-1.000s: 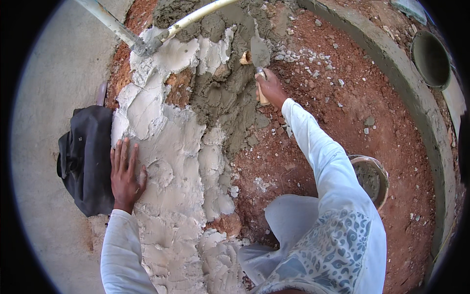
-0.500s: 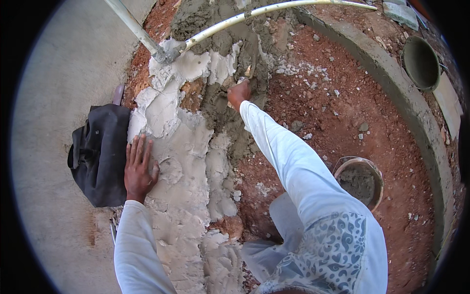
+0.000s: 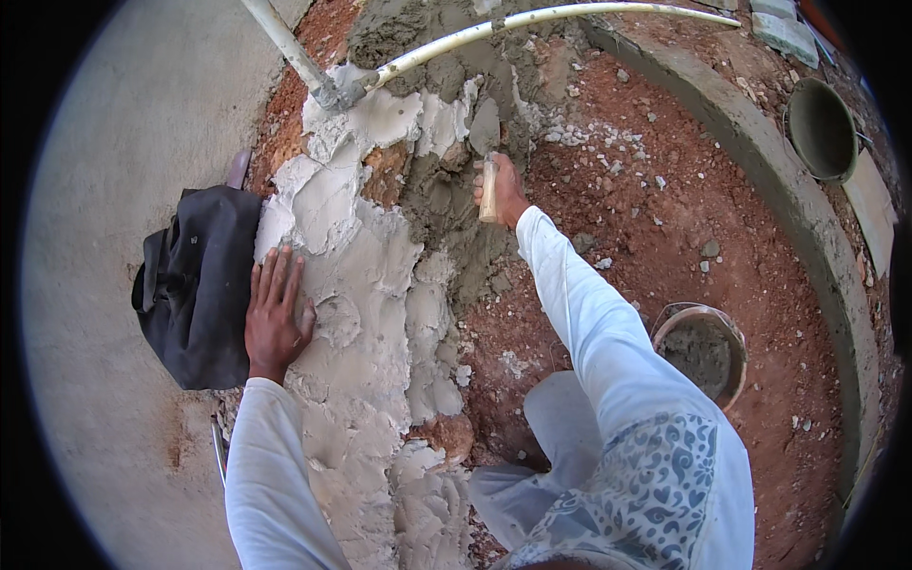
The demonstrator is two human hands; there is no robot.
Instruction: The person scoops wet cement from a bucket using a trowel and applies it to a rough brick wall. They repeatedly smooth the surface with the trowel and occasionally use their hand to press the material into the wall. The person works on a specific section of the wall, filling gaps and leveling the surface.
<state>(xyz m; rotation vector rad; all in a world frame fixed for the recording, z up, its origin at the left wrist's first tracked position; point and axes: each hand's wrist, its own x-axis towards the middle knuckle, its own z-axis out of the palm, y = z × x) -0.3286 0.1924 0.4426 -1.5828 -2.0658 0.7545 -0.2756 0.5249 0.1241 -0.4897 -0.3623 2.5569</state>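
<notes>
Clasping the trowel (image 3: 488, 195) in our right hand (image 3: 508, 185), we hold its blade (image 3: 484, 125) ahead; our left hand (image 3: 276, 323) lies outstretched.

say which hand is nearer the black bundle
Left. The left hand lies just beside the black bundle, along its right edge; the right hand is farther off, ahead and to the right, holding a trowel.

From close above the person's patterned white shirt (image 3: 655, 465), the wide fisheye head camera is looking steeply down over the bare left hand (image 3: 277, 328), bare right hand (image 3: 502, 190) and reddish ground (image 3: 750, 275).
</notes>
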